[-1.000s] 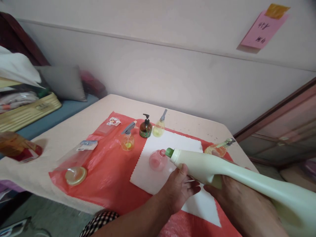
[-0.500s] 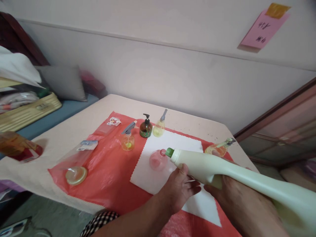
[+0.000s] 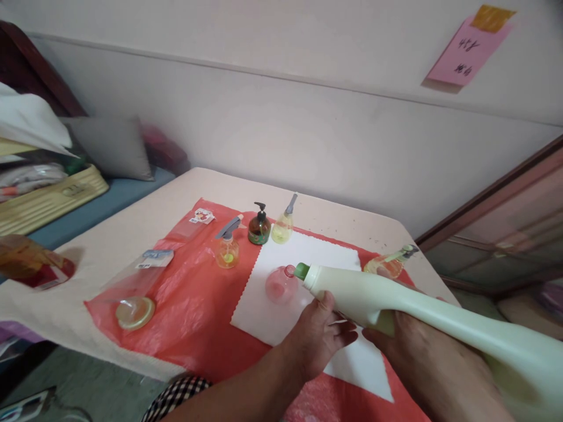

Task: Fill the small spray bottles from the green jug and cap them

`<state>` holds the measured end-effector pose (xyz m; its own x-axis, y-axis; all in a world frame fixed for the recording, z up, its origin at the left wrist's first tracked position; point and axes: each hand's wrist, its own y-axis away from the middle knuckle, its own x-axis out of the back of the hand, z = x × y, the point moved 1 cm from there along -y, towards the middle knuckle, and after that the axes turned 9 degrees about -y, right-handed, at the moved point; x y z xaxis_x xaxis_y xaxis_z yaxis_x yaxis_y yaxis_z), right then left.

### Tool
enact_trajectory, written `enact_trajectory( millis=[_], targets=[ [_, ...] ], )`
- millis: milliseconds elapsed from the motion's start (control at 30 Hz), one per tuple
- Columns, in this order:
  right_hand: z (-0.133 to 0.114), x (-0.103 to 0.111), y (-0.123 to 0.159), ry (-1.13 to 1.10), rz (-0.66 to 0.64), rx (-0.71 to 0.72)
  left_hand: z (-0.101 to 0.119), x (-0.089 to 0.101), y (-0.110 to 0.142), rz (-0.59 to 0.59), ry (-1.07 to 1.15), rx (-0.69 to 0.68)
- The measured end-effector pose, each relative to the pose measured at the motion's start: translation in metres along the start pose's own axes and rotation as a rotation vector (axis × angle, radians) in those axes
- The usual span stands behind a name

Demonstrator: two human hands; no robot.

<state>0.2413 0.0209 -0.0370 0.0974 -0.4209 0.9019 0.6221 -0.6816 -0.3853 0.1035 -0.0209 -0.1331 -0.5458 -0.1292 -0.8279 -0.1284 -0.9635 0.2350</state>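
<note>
A large pale-green plastic jug (image 3: pixel 352 287), like a laundry detergent bottle, is tipped toward the table. Its green spout (image 3: pixel 301 270) is at the mouth of a small round pink transparent bottle (image 3: pixel 280 287) on a white sheet (image 3: pixel 259 319); whether they touch I cannot tell. My right hand (image 3: pixel 416 340) is closed around the jug's handle, its fingers partly hidden. Beneath the jug's front end, my left hand (image 3: pixel 323 337) supports it with the thumb against its side and the fingers partly stretched out. No stream of liquid shows.
Behind the sheet are a spray bottle (image 3: pixel 227 252), a dark pump bottle (image 3: pixel 259 227) and a yellowish spray bottle (image 3: pixel 282 228). Another bottle (image 3: pixel 389 264) is behind the jug. A red plastic sheet (image 3: pixel 193 305) covers part of the table; a round lid (image 3: pixel 135 312) and an amber bottle (image 3: pixel 33 264) are left.
Hardly anything differs. The whole view has shifted very slightly; both hands, the jug and the pink bottle keep their places relative to one another.
</note>
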Motion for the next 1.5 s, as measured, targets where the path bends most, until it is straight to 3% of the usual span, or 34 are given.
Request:
enact_trajectory(
  millis=[233, 400, 600, 800, 1000, 1233, 1500],
  targets=[
    [0.003, -0.002, 0.0, 0.176, -0.001, 0.065, 0.0, 0.0, 0.0, 0.001, 0.01, -0.009],
    [0.003, -0.004, 0.001, 0.154, 0.016, 0.08, 0.0, 0.0, 0.0, -0.005, 0.007, -0.012],
    [-0.006, 0.002, 0.001, 0.103, -0.021, 0.001, 0.002, -0.001, 0.002, 0.013, 0.013, 0.002],
    [0.003, -0.004, 0.0, 0.088, -0.006, 0.058, 0.001, -0.002, 0.001, 0.01, 0.022, 0.002],
    [-0.004, -0.001, 0.0, 0.119, -0.01, -0.002, 0.0, 0.0, 0.001, 0.002, 0.022, 0.004],
    [0.009, -0.008, 0.002, 0.158, 0.02, 0.11, 0.002, -0.002, 0.001, 0.008, 0.024, 0.01],
    [0.001, -0.003, 0.0, 0.069, 0.024, 0.052, 0.001, -0.001, 0.001, -0.007, 0.008, 0.0]
  ],
)
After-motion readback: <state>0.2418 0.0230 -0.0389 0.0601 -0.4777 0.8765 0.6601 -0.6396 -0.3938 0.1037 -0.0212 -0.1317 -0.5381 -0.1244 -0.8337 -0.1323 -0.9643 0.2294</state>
